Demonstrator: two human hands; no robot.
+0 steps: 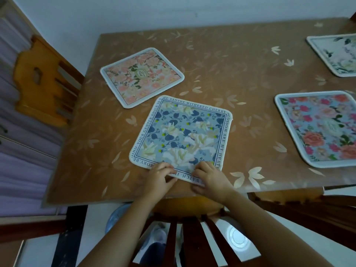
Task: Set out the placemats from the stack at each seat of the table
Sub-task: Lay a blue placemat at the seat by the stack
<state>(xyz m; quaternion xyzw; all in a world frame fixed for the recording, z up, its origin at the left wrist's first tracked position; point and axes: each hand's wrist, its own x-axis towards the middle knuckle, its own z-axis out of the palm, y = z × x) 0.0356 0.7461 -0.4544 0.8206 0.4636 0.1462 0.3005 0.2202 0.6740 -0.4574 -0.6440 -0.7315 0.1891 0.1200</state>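
Note:
A blue floral placemat (181, 135) with lettering round its border lies flat near the table's front edge. My left hand (160, 175) and my right hand (209, 177) both pinch its near edge, fingers on top. A pink floral placemat (141, 77) lies at the left side of the table by the yellow chair. A placemat with red roses on blue (319, 129) lies at the right, and a pale green one (335, 54) at the far right, cut by the frame. No stack is in view.
The table (221, 60) has a brown leaf-patterned cover. A yellow wooden chair (44, 79) stands at its left side, a dark wooden chair back (192, 241) just below my hands, and another dark chair (308, 207) at the right front.

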